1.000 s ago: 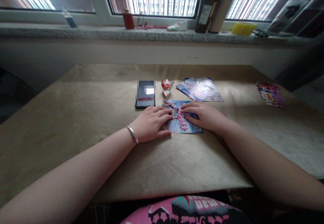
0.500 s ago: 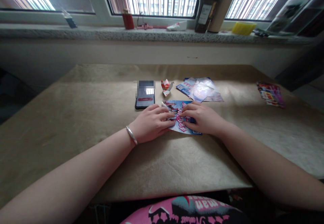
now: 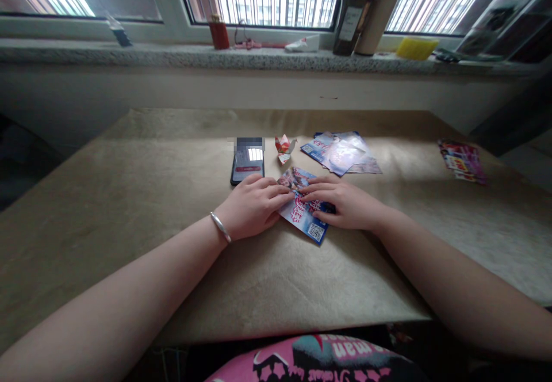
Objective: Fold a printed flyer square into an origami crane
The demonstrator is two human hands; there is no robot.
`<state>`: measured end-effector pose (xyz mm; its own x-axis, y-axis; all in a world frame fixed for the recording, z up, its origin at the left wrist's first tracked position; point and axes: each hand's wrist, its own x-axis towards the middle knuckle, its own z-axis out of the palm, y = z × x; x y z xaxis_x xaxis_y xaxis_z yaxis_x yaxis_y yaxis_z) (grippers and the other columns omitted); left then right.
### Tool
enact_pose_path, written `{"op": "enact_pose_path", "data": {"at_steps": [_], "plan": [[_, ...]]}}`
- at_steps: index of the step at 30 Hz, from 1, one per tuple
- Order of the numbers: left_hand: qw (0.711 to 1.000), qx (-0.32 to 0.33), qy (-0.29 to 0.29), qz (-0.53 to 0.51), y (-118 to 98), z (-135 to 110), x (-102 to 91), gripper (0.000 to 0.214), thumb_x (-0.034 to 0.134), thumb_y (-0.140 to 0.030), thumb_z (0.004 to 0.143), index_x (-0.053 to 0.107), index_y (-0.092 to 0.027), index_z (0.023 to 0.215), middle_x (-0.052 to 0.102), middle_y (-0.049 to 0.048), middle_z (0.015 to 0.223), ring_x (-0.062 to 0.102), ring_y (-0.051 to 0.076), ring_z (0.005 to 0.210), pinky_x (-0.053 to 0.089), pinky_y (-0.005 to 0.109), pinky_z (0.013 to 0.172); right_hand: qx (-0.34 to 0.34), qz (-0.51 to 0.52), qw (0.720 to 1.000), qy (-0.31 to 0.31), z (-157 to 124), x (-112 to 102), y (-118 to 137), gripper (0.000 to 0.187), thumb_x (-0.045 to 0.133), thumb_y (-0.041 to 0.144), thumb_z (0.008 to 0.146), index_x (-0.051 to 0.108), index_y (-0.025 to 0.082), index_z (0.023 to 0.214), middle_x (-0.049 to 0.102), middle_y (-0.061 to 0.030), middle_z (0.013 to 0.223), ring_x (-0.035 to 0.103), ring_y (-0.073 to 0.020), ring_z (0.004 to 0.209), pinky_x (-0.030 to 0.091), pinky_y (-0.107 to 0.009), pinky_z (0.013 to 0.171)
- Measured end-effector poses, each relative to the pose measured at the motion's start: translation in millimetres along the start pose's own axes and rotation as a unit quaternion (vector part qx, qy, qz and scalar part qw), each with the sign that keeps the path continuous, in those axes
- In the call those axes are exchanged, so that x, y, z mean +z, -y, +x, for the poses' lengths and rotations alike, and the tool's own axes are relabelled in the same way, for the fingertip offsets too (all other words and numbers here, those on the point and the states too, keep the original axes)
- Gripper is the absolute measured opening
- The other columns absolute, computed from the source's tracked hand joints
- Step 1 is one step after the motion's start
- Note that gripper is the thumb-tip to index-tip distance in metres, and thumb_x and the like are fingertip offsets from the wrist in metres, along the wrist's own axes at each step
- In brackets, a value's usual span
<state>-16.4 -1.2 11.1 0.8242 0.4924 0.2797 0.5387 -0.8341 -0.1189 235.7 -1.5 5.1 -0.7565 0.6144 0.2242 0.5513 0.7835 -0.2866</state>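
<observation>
A printed paper sheet (image 3: 304, 221), blue and white with red lettering and a QR code at its near corner, lies turned at an angle on the table. Its left corner is between the fingers and thumb of my left hand (image 3: 256, 205); the thumb is partly hidden. Across the sheet's right side rests my right hand (image 3: 347, 202), fingers spread and flat on the print. Just behind the sheet stands a small folded paper figure (image 3: 284, 149) in red, orange and white. A black phone (image 3: 247, 160) lies just beyond my left hand's fingers.
Several loose printed sheets (image 3: 340, 151) overlap behind my right hand. A stack of colourful printed papers (image 3: 462, 162) lies at the table's right. Along the stone windowsill (image 3: 276, 58) stand a red container (image 3: 219, 33), a dark lidded jar (image 3: 351, 22) and a yellow block (image 3: 416, 48).
The sheet has turned clockwise, bringing its QR code corner toward me. My left hand has shifted slightly left, while my right hand stays nearly in place on the sheet.
</observation>
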Motion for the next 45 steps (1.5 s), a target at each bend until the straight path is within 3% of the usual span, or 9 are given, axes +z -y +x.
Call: {"op": "enact_pose_path", "data": {"at_steps": [6, 13, 18, 23, 28, 34, 39, 45], "plan": [[1.000, 0.012, 0.013, -0.010, -1, 1, 3.1, 0.029, 0.041, -0.038, 0.094, 0.061, -0.027, 0.112, 0.067, 0.0005, 0.109, 0.058, 0.018, 0.100, 0.035, 0.036, 0.087, -0.004, 0.005, 1.000, 0.017, 2, -1, 3, 0.036, 0.056, 0.028, 0.083, 0.061, 0.023, 0.118, 0.059, -0.0038, 0.128, 0.048, -0.0217, 0.121, 0.038, -0.043, 0.103], [0.999, -0.007, 0.019, -0.026, 1, 0, 3.7, 0.028, 0.042, -0.035, 0.094, 0.066, -0.027, 0.106, 0.067, -0.0002, 0.110, 0.059, 0.018, 0.097, 0.037, 0.035, 0.086, -0.024, 0.088, 0.995, 0.043, 1, -11, -4, 0.028, 0.048, 0.033, 0.089, 0.068, 0.020, 0.103, 0.065, -0.0064, 0.117, 0.053, -0.0184, 0.115, 0.040, -0.037, 0.101], [0.999, -0.026, 0.009, -0.039, 0, 1, 4.9, 0.029, 0.042, -0.032, 0.093, 0.069, -0.025, 0.100, 0.068, 0.0008, 0.108, 0.059, 0.018, 0.091, 0.041, 0.034, 0.082, -0.045, 0.107, 0.992, 0.041, 0, -13, -10, 0.031, 0.064, 0.041, 0.077, 0.068, 0.018, 0.098, 0.066, -0.0089, 0.113, 0.055, -0.0226, 0.113, 0.043, -0.039, 0.097], [0.998, -0.027, -0.001, -0.064, 1, 1, 7.9, 0.027, 0.044, -0.029, 0.092, 0.070, -0.023, 0.099, 0.069, 0.0024, 0.105, 0.059, 0.018, 0.088, 0.045, 0.035, 0.081, -0.031, 0.113, 0.993, 0.017, 0, -9, -7, 0.016, 0.056, 0.024, 0.082, 0.068, 0.020, 0.092, 0.069, -0.0069, 0.107, 0.059, -0.0194, 0.107, 0.044, -0.036, 0.096], [0.995, 0.010, -0.017, -0.098, 3, 2, 7.2, 0.027, 0.045, -0.027, 0.091, 0.069, -0.021, 0.101, 0.068, 0.0033, 0.105, 0.057, 0.019, 0.100, 0.046, 0.037, 0.090, 0.015, 0.131, 0.991, 0.004, -1, -8, -8, 0.015, 0.053, 0.019, 0.081, 0.064, 0.019, 0.090, 0.068, -0.0080, 0.101, 0.062, -0.0190, 0.095, 0.047, -0.033, 0.086], [0.983, 0.085, 0.010, -0.163, 2, 1, 3.0, 0.032, 0.045, -0.036, 0.092, 0.064, -0.018, 0.110, 0.066, 0.0061, 0.109, 0.053, 0.023, 0.109, 0.043, 0.041, 0.095, 0.079, 0.163, 0.983, 0.019, -5, -11, -13, 0.022, 0.046, 0.029, 0.088, 0.063, 0.016, 0.093, 0.068, -0.0073, 0.092, 0.061, -0.0180, 0.082, 0.047, -0.031, 0.078], [0.977, 0.085, 0.022, -0.195, 1, 1, 6.6, 0.032, 0.045, -0.036, 0.092, 0.062, -0.018, 0.112, 0.065, 0.0070, 0.112, 0.056, 0.020, 0.106, 0.046, 0.037, 0.092, 0.071, 0.183, 0.980, 0.033, -8, -13, -17, 0.024, 0.045, 0.030, 0.088, 0.063, 0.016, 0.095, 0.068, -0.0079, 0.096, 0.061, -0.0184, 0.086, 0.046, -0.031, 0.081], [0.991, 0.028, 0.046, -0.122, 2, 1, 9.4, 0.043, 0.044, -0.037, 0.092, 0.051, -0.014, 0.128, 0.050, 0.0102, 0.135, 0.043, 0.023, 0.126, 0.035, 0.042, 0.106, 0.061, 0.185, 0.978, 0.069, -9, -16, -20, 0.019, 0.048, 0.027, 0.084, 0.064, 0.017, 0.090, 0.067, -0.0074, 0.097, 0.060, -0.0197, 0.091, 0.045, -0.032, 0.083]]}}
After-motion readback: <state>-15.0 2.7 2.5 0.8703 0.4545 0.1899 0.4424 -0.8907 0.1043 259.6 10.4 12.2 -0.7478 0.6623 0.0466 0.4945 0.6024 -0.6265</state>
